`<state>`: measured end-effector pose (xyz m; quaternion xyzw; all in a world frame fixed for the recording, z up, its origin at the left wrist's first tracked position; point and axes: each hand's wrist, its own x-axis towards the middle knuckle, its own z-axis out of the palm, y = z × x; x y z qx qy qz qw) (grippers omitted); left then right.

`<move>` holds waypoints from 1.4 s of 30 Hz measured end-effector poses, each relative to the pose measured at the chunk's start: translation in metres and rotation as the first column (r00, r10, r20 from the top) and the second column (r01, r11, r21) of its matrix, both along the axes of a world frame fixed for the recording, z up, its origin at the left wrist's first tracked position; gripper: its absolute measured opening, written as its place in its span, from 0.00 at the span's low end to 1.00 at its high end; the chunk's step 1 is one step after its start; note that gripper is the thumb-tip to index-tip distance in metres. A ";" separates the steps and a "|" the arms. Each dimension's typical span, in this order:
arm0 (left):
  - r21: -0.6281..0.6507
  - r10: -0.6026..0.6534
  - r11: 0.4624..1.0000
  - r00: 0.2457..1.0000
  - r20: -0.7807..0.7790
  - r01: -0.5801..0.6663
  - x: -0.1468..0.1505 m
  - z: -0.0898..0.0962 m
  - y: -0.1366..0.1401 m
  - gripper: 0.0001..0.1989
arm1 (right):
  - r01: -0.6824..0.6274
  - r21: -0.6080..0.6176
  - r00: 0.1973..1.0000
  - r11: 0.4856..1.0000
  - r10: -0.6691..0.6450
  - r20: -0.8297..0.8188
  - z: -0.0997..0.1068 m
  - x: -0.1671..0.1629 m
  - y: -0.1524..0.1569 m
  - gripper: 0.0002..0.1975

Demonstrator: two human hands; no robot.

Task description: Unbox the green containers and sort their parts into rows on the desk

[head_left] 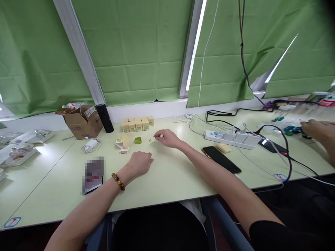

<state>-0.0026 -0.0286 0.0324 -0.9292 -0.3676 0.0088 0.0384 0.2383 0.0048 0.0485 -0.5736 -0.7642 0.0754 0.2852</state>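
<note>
My right hand point(169, 138) reaches over the table with its fingertips pinched together. Just left of those fingertips lies a tiny yellowish piece point(150, 140); whether the fingers hold anything is too small to tell. Closer to me, my left hand point(140, 163) is closed above the tabletop, its curled fingers hiding whatever may be inside. A small green open box point(138, 140) sits beyond the left hand. Beside it stands an opened cardboard box point(122, 143) with a white inner flap. Several small closed tan boxes point(136, 124) are lined up by the wall.
On the left are a brown carton point(83, 122), a black cylinder point(104, 118), a coiled white charger point(91, 144) and a blurred-out flat item point(93, 175). To the right lie a phone point(221, 159), a power strip point(230, 138) and tangled cables. Another person's hand point(319, 131) works at far right.
</note>
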 end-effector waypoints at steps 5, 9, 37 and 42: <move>-0.001 -0.026 1.000 1.000 -0.013 0.025 0.000 -0.002 0.001 0.18 | 0.270 0.061 0.932 0.961 -0.276 0.235 0.032 0.015 0.055 0.17; 0.007 -0.053 0.999 0.999 -0.001 0.053 -0.002 -0.002 0.002 0.16 | 0.327 0.056 0.894 0.943 -0.328 0.306 0.036 0.022 0.093 0.22; -0.009 -0.060 0.998 0.997 -0.045 0.059 0.001 -0.004 0.005 0.16 | 0.344 0.115 0.842 0.932 -0.361 0.401 -0.005 -0.015 0.154 0.31; -0.012 -0.070 0.997 0.997 -0.021 0.070 -0.001 -0.005 0.005 0.17 | 0.341 0.141 0.851 0.929 -0.369 0.374 0.007 -0.014 0.141 0.28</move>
